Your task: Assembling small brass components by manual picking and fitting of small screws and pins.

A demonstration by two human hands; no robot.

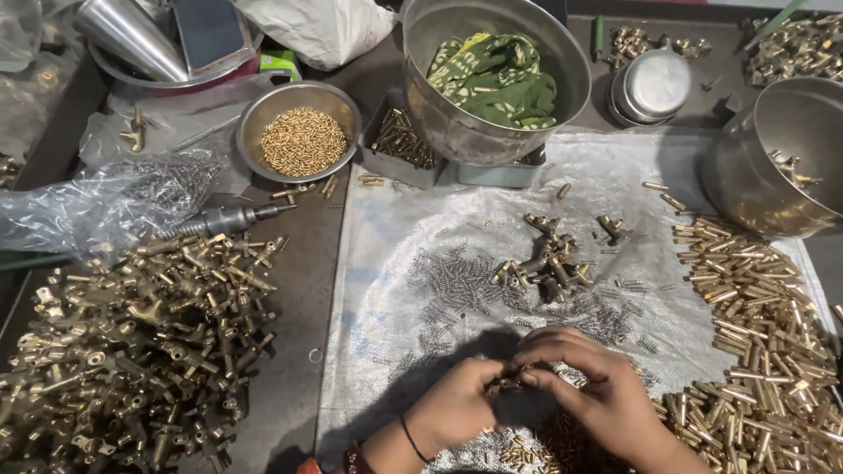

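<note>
Easy to drop the small brass fitting (507, 384) here: pinched only at fingertips, low over the plastic sheet (386, 263), near the scattered steel springs (457, 281) and amid loose brass. A slip could well lose it among the brass pins (755, 333) on the counter (299, 351), or roll it toward the heap of brass valve bodies (132, 342).

Left hand (457, 408) curled, grip closed on the fitting. Right hand (597, 386) arched over, fingertips (527, 379) pressed to the same piece; grip narrow, nearly closed.
</note>
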